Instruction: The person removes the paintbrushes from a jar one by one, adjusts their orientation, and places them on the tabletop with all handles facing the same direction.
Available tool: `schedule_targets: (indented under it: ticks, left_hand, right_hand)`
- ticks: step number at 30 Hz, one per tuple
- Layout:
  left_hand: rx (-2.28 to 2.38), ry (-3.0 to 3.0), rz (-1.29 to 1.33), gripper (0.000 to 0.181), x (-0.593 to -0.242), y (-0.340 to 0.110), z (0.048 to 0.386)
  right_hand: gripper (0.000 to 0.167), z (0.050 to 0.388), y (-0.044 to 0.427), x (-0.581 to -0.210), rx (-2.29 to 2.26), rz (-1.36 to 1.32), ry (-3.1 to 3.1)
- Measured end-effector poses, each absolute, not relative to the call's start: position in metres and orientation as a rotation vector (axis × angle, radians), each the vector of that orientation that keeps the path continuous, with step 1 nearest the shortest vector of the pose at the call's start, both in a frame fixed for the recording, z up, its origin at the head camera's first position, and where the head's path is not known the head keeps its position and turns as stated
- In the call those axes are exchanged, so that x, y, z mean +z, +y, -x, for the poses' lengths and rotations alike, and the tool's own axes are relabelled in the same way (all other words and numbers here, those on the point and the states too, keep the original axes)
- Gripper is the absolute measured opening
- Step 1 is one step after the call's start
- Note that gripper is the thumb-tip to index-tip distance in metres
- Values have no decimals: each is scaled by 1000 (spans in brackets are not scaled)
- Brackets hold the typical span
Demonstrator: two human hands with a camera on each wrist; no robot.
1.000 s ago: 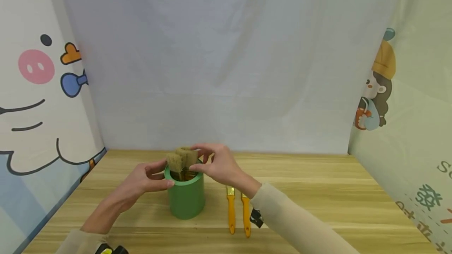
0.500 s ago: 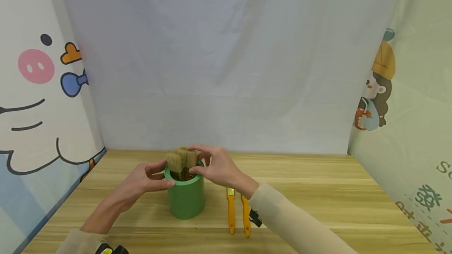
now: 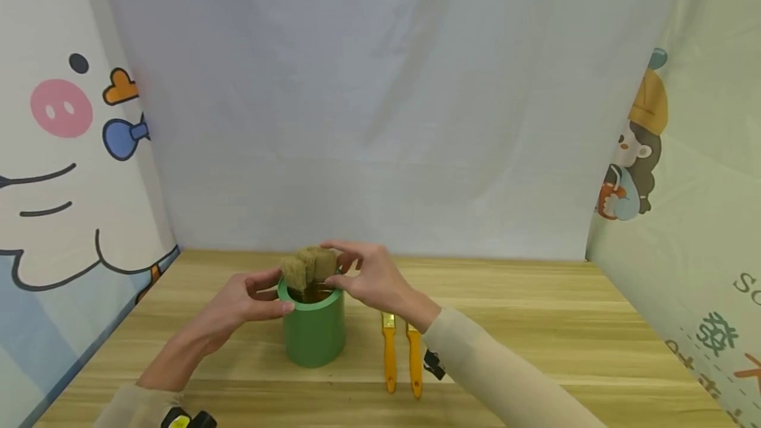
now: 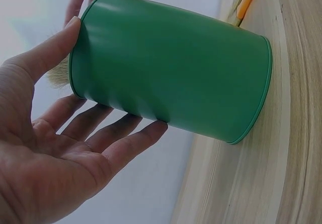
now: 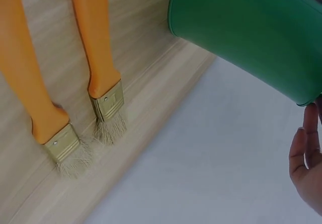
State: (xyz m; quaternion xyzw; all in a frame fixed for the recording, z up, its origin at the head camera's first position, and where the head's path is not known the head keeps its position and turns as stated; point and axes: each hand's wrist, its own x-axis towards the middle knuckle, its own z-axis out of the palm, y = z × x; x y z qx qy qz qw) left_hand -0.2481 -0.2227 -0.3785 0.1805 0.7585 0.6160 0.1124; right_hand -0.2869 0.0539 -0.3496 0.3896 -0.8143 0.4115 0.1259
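Note:
Upright on the wooden table stands a green cylindrical container (image 3: 315, 335), with several bristle heads (image 3: 294, 273) rising above its rim. The left hand (image 3: 228, 309) grips it from the left, thumb on the near rim; in the left wrist view, the left hand (image 4: 65, 153) lays its fingers along the far side of the container (image 4: 171, 68). At the rim's right side, the right hand (image 3: 377, 283) pinches the rightmost brush head (image 3: 323, 265) between thumb and fingers. The right wrist view shows part of the right hand (image 5: 309, 163) near the container's top edge (image 5: 261, 38).
Two brushes with orange handles lie side by side right of the container, below the right forearm: a left brush (image 3: 389, 358) and a right brush (image 3: 415, 365). Bristles point away from the person. A pale curtain (image 3: 380, 117) hangs behind the table (image 3: 535, 335); printed sheets flank it.
The right hand has shifted slightly right and the rightmost brush head leans a little further right with it. The left hand keeps its hold and the container has stayed in place.

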Motion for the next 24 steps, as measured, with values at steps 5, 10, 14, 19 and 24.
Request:
schedule_targets:
  ticks: [5,10,14,19,24]
  left_hand:
    - [1812,2219,-552,85,-378,-223,248]
    - [1820,2210,-545,86,-378,-223,248]
    - [1827,2201,-538,87,-377,-223,249]
    - [1815,2214,-514,88,-377,-222,249]
    - [1802,2228,-512,88,-377,-222,249]
  right_hand:
    - [48,288,55,-347,1201,-1199,-2318]
    - [48,288,55,-344,1235,-1227,-2272]
    - [48,289,55,-340,1230,-1230,-2235]
    - [49,290,57,-332,1223,-1243,-2174]
    - [48,290,59,-323,1241,-1236,-2140]
